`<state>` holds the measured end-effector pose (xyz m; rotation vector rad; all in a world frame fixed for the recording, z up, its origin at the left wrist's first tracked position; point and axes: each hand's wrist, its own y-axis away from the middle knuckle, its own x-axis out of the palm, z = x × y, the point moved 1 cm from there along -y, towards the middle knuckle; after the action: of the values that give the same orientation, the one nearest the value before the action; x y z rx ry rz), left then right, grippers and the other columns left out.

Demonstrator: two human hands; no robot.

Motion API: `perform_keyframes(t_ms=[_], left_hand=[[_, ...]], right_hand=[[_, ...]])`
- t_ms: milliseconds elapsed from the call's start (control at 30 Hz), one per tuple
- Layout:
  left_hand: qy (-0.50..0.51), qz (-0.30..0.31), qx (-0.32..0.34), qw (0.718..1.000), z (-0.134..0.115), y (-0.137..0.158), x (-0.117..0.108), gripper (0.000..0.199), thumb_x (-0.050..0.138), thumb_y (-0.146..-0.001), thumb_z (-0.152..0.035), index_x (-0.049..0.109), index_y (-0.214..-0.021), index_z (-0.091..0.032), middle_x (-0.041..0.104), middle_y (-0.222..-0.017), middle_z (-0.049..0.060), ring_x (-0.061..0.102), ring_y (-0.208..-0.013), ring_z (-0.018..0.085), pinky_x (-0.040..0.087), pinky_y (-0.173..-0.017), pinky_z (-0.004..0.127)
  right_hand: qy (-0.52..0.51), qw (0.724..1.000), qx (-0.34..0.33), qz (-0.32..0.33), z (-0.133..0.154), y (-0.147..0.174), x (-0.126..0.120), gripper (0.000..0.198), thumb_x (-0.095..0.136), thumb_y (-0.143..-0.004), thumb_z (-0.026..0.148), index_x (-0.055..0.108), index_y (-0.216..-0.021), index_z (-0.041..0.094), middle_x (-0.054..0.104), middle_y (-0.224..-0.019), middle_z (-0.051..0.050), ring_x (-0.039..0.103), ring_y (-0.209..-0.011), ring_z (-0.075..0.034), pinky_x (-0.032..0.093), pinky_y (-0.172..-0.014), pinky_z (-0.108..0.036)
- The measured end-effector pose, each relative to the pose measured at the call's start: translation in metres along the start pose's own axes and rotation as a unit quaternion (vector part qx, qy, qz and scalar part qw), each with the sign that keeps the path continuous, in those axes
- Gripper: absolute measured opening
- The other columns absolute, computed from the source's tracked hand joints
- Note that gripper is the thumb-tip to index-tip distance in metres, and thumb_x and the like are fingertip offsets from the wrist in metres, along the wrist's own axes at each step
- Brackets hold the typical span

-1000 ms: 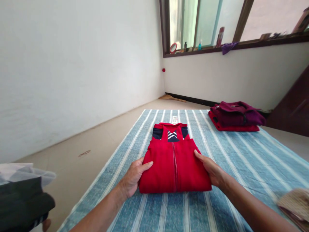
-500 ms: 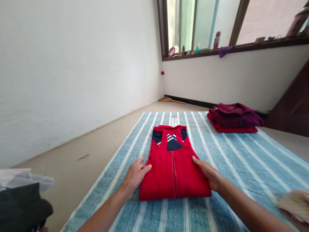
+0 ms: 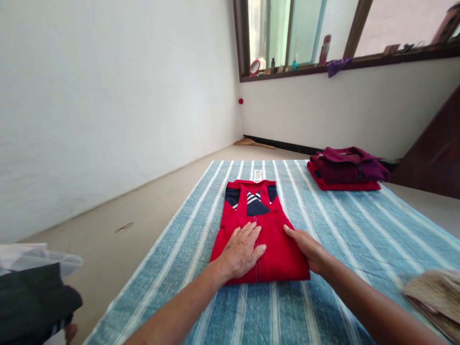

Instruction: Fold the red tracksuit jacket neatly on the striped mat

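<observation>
A folded red zip jacket (image 3: 280, 258) with navy panels and white stripes at its collar end lies on a blue-and-white striped cloth (image 3: 194, 306). Across the jacket's front, over the zip, my left hand (image 3: 242, 249) rests flat with its fingers stretched out. At the jacket's right edge is my right hand (image 3: 311, 251), thumb on top of the fabric. Its other fingers are mostly hidden at the side, and it grips that edge.
Purple and red folded clothes (image 3: 348, 167) are stacked at the far right. A beige knitted item (image 3: 436, 294) lies at the near right. At lower left are dark and white garments (image 3: 36, 297), with part of a hand (image 3: 71, 331) beside them.
My left hand has moved from the jacket's left edge onto its middle and flattened there. My right hand stays at the right edge. The view has tilted slightly downward.
</observation>
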<state>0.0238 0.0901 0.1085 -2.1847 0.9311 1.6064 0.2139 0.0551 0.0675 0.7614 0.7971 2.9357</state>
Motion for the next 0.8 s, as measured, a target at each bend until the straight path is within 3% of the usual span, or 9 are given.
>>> perform_keyframes(t_ms=[67,100,200,267,333,433,567,667,800], left_hand=[[-0.009,-0.004,0.003,1.0,0.002,-0.001,0.004,0.057,0.038,-0.091,-0.041,0.035,-0.141,-0.014,0.027,-0.151,0.013,0.018,-0.141,0.024,0.013,-0.114,0.047],[-0.015,-0.005,0.005,1.0,0.003,0.0,0.006,0.056,0.038,-0.091,-0.04,0.035,-0.142,-0.015,0.025,-0.152,0.013,0.017,-0.141,0.024,0.013,-0.114,0.047],[-0.031,-0.002,0.005,1.0,0.0,0.001,0.008,0.056,0.037,-0.092,-0.039,0.032,-0.143,-0.017,0.019,-0.154,0.011,0.013,-0.142,0.022,0.01,-0.115,0.046],[-0.039,0.002,0.0,0.999,-0.002,0.001,0.008,0.055,0.036,-0.092,-0.038,0.032,-0.143,-0.017,0.017,-0.154,0.011,0.011,-0.142,0.021,0.009,-0.115,0.045],[-0.043,0.005,-0.002,0.999,-0.003,0.001,0.008,0.055,0.036,-0.092,-0.039,0.033,-0.143,-0.017,0.019,-0.154,0.011,0.011,-0.142,0.022,0.009,-0.115,0.046],[-0.048,0.008,0.003,0.999,-0.004,0.0,0.008,0.055,0.034,-0.092,-0.04,0.034,-0.142,-0.016,0.024,-0.153,0.012,0.014,-0.142,0.023,0.011,-0.114,0.048],[-0.056,0.01,-0.001,0.998,-0.004,0.0,0.008,0.055,0.035,-0.092,-0.041,0.037,-0.14,-0.015,0.028,-0.151,0.014,0.018,-0.141,0.025,0.014,-0.113,0.05],[-0.053,0.009,-0.005,0.999,-0.005,0.001,0.008,0.055,0.036,-0.091,-0.04,0.038,-0.14,-0.016,0.03,-0.15,0.013,0.02,-0.14,0.026,0.016,-0.112,0.051],[-0.053,0.006,-0.005,0.999,-0.004,0.001,0.007,0.053,0.036,-0.091,-0.039,0.037,-0.14,-0.018,0.031,-0.15,0.012,0.02,-0.14,0.025,0.016,-0.113,0.05]], right_hand=[[0.111,0.989,-0.082,-0.058,0.004,0.003,-0.005,0.04,0.061,-0.083,0.039,0.057,-0.115,0.015,0.071,-0.091,-0.009,0.067,-0.087,-0.027,0.052,-0.079,-0.04],[0.181,0.969,-0.134,-0.101,0.006,0.005,-0.007,0.042,0.063,-0.08,0.038,0.056,-0.117,0.017,0.07,-0.091,-0.008,0.065,-0.089,-0.028,0.051,-0.081,-0.042],[0.377,0.86,-0.297,-0.173,0.011,0.011,-0.008,0.041,0.065,-0.076,0.033,0.059,-0.116,0.024,0.065,-0.109,-0.008,0.056,-0.108,-0.031,0.04,-0.097,-0.048],[0.448,0.799,-0.38,-0.129,0.012,0.013,-0.002,0.036,0.063,-0.077,0.03,0.062,-0.113,0.027,0.056,-0.127,-0.007,0.046,-0.121,-0.031,0.03,-0.107,-0.047],[0.479,0.768,-0.422,-0.063,0.011,0.01,0.004,0.036,0.062,-0.078,0.028,0.063,-0.114,0.027,0.049,-0.136,-0.005,0.038,-0.129,-0.029,0.023,-0.111,-0.045],[0.518,0.75,-0.411,-0.01,0.007,-0.002,0.007,0.039,0.06,-0.08,0.028,0.061,-0.119,0.026,0.048,-0.138,-0.005,0.033,-0.133,-0.028,0.018,-0.112,-0.049],[0.539,0.759,-0.366,0.004,0.001,-0.02,0.0,0.038,0.056,-0.084,0.034,0.061,-0.12,0.023,0.054,-0.131,-0.009,0.04,-0.128,-0.029,0.021,-0.11,-0.05],[0.515,0.771,-0.376,0.014,0.0,-0.024,-0.005,0.037,0.056,-0.085,0.036,0.063,-0.119,0.025,0.056,-0.13,-0.007,0.042,-0.126,-0.028,0.023,-0.11,-0.048],[0.508,0.763,-0.399,0.024,0.001,-0.021,-0.009,0.033,0.055,-0.086,0.034,0.064,-0.117,0.026,0.057,-0.128,-0.006,0.044,-0.125,-0.027,0.025,-0.109,-0.047]])
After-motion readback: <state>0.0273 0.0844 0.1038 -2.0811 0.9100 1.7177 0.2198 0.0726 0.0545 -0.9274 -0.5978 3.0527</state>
